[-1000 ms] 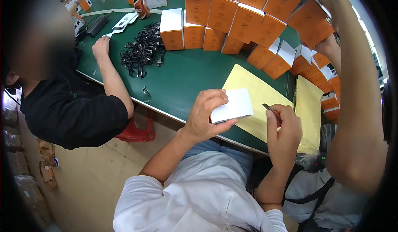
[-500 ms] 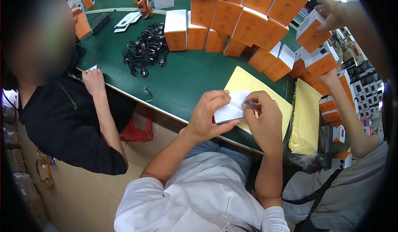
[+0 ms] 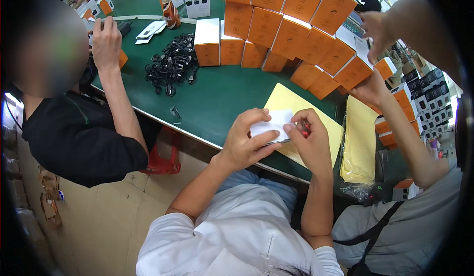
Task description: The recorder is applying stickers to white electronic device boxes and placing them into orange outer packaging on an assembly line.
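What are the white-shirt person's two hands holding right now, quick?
Left hand: closed, holding a small white rectangular box.
Right hand: closed, holding a small red-and-black tool.

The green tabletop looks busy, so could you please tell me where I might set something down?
A bare patch of green tabletop lies between the black cables, orange boxes, yellow sheet and left hand. The right side is crowded with more boxes, a yellow bundle and a co-worker's hand.

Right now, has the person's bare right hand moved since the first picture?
Yes. Against the flat yellow sheet on the green table, the bare right hand has moved left.
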Demonstrator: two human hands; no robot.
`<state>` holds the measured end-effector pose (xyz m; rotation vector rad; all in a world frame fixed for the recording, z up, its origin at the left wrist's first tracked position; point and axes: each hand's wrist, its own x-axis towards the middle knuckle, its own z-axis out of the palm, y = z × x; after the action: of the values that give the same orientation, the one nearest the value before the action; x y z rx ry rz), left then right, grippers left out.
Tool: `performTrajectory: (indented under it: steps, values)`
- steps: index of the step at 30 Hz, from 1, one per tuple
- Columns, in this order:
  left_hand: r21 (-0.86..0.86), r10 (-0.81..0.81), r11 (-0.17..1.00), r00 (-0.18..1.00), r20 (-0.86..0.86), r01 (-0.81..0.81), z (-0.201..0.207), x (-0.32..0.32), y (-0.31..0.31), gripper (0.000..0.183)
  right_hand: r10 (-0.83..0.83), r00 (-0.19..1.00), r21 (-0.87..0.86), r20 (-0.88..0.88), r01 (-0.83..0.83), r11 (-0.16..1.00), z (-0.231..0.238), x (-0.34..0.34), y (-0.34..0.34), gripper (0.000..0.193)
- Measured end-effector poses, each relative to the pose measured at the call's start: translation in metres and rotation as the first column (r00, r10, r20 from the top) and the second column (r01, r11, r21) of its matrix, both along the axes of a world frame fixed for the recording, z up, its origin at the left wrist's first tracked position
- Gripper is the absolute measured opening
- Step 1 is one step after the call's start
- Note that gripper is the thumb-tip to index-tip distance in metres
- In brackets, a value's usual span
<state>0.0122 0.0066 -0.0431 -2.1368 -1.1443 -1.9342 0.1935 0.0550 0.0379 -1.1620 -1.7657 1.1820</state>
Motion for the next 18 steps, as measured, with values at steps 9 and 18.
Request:
performTrajectory:
  steps: [9, 18]
  values:
    - [-0.141, -0.030, 0.990, 0.998, -0.052, 0.022, 0.006, -0.005, -0.014, 0.030, 0.238, 0.968, 0.241, 0.078, -0.250, 0.938, -0.005, 0.020, -0.001, 0.020]
    - [-0.179, -0.016, 0.984, 0.996, -0.088, 0.000, 0.021, -0.012, -0.020, 0.035, 0.182, 0.980, 0.174, 0.077, -0.193, 0.966, -0.003, 0.034, -0.012, 0.017]
